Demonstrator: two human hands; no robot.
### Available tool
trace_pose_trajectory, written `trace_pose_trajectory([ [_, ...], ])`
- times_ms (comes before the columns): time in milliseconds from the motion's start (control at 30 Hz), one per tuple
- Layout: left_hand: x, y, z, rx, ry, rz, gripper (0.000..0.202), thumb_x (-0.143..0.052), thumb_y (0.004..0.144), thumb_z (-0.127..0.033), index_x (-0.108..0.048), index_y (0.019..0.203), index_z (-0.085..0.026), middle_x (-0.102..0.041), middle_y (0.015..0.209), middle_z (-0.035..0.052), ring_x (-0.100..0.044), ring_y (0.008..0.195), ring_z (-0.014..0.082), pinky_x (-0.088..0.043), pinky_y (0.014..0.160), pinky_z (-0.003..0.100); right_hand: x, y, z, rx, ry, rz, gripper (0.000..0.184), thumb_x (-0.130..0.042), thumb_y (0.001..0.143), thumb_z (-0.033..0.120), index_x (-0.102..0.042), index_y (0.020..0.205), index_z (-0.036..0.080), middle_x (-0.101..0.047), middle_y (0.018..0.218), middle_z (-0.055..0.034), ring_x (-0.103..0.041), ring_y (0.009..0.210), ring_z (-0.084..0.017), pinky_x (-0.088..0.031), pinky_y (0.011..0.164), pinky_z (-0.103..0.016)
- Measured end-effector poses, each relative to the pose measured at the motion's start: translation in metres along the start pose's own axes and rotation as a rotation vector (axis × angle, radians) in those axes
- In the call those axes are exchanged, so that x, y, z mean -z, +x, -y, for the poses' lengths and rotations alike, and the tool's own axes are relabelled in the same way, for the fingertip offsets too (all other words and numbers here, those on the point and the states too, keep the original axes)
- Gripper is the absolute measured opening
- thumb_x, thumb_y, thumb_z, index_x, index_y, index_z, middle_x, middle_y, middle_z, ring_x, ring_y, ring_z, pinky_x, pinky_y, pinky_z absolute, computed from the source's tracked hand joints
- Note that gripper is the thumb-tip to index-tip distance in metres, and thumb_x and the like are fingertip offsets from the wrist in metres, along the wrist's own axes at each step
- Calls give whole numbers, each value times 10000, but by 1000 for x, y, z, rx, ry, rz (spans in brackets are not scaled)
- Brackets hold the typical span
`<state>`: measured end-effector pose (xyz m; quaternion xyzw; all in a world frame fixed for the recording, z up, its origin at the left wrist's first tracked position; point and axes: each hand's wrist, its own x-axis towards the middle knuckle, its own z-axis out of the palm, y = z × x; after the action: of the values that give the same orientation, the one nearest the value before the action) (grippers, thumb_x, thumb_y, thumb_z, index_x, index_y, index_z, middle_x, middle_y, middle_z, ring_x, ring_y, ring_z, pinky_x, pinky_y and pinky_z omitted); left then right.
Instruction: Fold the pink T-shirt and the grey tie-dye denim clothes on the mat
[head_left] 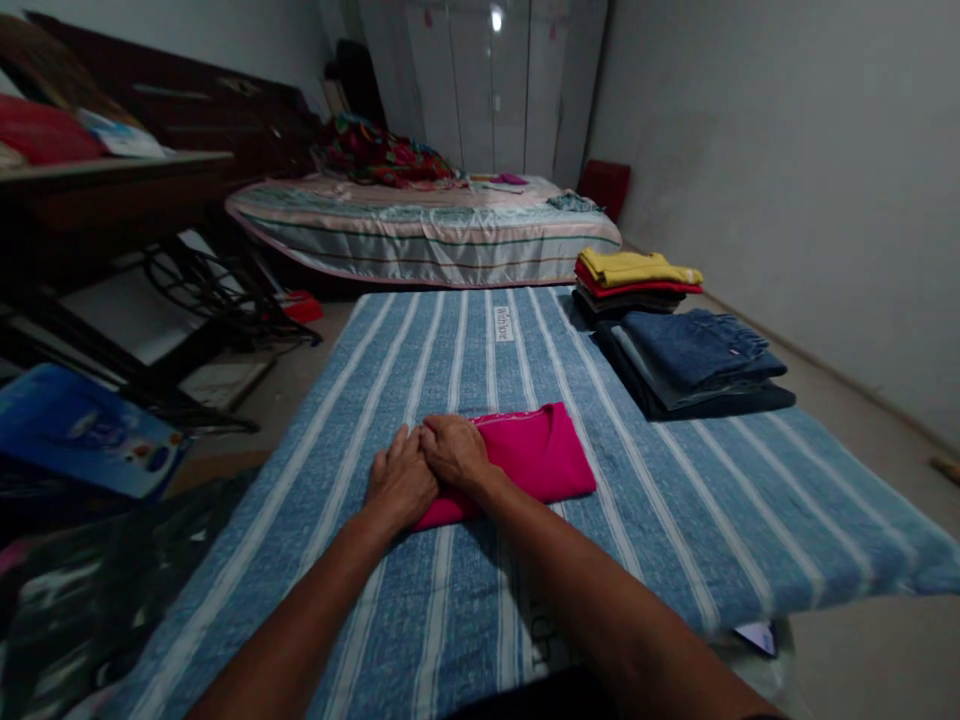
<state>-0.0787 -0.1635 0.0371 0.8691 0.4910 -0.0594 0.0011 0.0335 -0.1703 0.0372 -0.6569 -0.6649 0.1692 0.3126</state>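
Note:
A folded pink garment [536, 455] lies in the middle of a blue cloth with white stripes [675, 520] spread over a low surface. My left hand [399, 480] rests at the garment's left edge, fingers together and pressed down on it. My right hand [452, 449] lies right beside it on top of the pink fabric, fingers curled against the left hand's. Both hands touch at the fingertips.
Folded jeans [694, 360] and a stack of yellow, red and dark folded clothes [634, 275] sit at the cloth's far right. A mattress with a heap of colourful fabric [420, 225] lies beyond. A dark table and frame [112, 250] stand left, with a blue packet [82, 430].

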Motion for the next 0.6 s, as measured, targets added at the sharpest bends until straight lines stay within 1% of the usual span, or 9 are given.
trace_pose_trajectory([
  [100,6,1,-5,8,-23,3,502,-384,918,-303,-428,1403,-182,-414,1469,103,-223,1409,326,-258,1078,454,-1,3,-4,-18,66,19,263,-393,938,248,-652,916,203,-687,941,-39,-599,890,-167,-416,813,-258],
  [167,6,-1,-10,47,-33,-14,513,-386,914,-269,-400,1415,-157,-406,1471,121,-237,1408,300,-253,1087,435,-1,5,-7,-31,110,30,264,-397,931,242,-658,952,204,-691,954,-39,-609,886,-171,-427,793,-257],
  [233,2,-3,-14,89,-42,-43,538,-383,912,-240,-354,1435,-118,-379,1486,146,-237,1411,278,-243,1097,418,-3,6,-9,-38,153,41,255,-420,917,237,-659,996,200,-693,991,-43,-616,908,-176,-434,797,-258],
  [300,-3,-6,-17,100,-55,-73,544,-371,923,-246,-330,1447,-109,-349,1505,148,-207,1423,278,-234,1102,420,-4,8,-11,-46,190,49,249,-450,901,235,-659,1029,194,-691,1031,-46,-619,938,-179,-439,814,-257],
  [433,-11,-8,-16,84,-68,-99,522,-350,943,-282,-349,1448,-149,-347,1515,114,-142,1438,296,-213,1103,444,-6,12,-13,-65,244,59,261,-478,886,230,-656,1072,184,-691,1065,-45,-623,964,-176,-447,842,-255],
  [600,-16,-7,-13,54,-54,-106,511,-355,938,-263,-371,1443,-181,-360,1510,89,-118,1441,294,-192,1103,445,-6,13,-14,-75,267,65,248,-491,877,227,-666,1048,189,-696,1028,-36,-626,948,-173,-452,844,-253],
])
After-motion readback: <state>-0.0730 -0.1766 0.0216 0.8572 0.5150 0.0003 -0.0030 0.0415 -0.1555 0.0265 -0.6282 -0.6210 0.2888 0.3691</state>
